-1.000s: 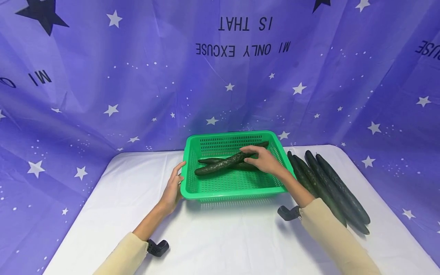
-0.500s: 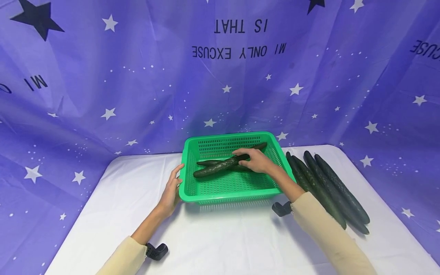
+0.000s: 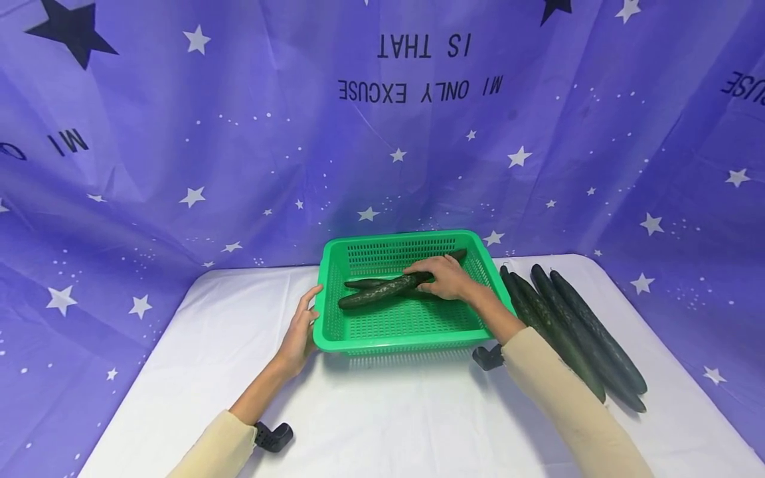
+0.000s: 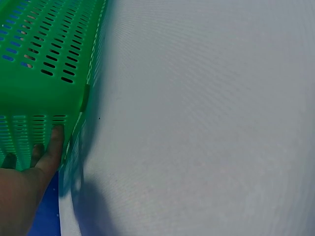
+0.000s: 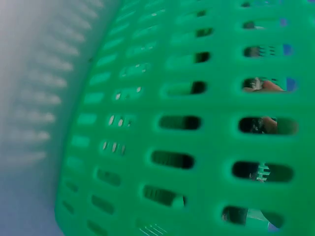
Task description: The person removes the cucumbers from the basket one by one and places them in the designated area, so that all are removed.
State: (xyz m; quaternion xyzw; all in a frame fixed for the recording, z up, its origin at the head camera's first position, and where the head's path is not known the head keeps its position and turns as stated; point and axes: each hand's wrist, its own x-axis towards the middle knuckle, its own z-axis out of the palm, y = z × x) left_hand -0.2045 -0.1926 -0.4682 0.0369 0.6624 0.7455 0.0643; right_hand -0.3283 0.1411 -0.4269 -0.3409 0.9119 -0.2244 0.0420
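Mid-frame, the right hand (image 3: 447,276) grips a long dark-green cucumber (image 3: 380,291) a slip could drop (the loose left hand (image 3: 297,333) touches a green plastic basket (image 3: 406,341)).

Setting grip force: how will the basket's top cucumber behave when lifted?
Probably stiff: the top cucumber lies nearly straight across the lower one. Being long and rounded, it may roll. More shows left of the right hand, so that end may dip.
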